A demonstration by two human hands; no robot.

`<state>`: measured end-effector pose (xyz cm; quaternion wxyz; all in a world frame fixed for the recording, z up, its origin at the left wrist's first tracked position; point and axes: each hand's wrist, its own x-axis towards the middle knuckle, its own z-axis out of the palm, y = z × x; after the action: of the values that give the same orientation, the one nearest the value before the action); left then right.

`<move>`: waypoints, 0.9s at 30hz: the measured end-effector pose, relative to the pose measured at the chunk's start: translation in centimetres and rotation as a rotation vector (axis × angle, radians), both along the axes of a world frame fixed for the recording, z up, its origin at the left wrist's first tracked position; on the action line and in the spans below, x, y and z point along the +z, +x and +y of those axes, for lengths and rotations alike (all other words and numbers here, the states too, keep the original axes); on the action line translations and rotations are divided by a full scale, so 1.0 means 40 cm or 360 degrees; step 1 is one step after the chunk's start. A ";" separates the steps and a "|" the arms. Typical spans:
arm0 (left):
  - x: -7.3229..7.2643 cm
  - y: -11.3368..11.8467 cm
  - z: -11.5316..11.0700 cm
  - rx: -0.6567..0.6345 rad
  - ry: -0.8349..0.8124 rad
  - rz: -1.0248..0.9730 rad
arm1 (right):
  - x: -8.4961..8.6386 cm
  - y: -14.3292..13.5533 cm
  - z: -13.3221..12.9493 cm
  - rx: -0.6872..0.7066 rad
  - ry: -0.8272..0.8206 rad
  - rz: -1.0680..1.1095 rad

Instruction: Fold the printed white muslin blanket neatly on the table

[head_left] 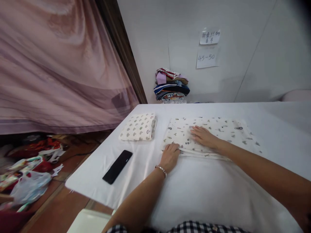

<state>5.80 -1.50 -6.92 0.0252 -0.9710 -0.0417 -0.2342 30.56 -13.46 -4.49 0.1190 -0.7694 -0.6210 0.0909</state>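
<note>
A white cloth (218,131) with small grey-green prints lies folded into a wide rectangle on the white-covered table, its layered edge facing me. My left hand (170,157), with a bracelet at the wrist, is closed on the near left corner; the thumb is partly hidden. Flat on top of the same cloth, left of its middle, rests my right hand (204,136) with its fingers stretched out. To the left sits a smaller folded white cloth (138,127) with a repeated grey-green pattern, touched by neither hand.
A black phone (117,166) lies on the table (94,165) near its left edge. Behind the far edge rises a stack of folded clothes (171,85) against the wall. Pink curtains (60,64) hang at left, above plastic bags (31,187) on the floor.
</note>
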 end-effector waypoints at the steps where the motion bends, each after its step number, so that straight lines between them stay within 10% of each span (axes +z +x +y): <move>1: 0.001 0.000 0.000 -0.0002 -0.0022 -0.0006 | -0.013 0.016 0.016 -0.0037 -0.0073 -0.0052; 19: 0.025 -0.007 -0.006 -0.0098 -0.0458 0.0020 | -0.050 0.156 0.110 -0.0173 -0.0181 -0.0228; 27: 0.010 -0.008 -0.013 -0.0069 -0.0487 0.0035 | -0.018 0.030 0.355 0.0132 -0.0083 -0.0185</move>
<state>5.50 -2.00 -6.51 -0.1278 -0.9667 -0.0555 -0.2148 31.74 0.74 -5.21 0.0587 -0.7499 -0.6555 0.0671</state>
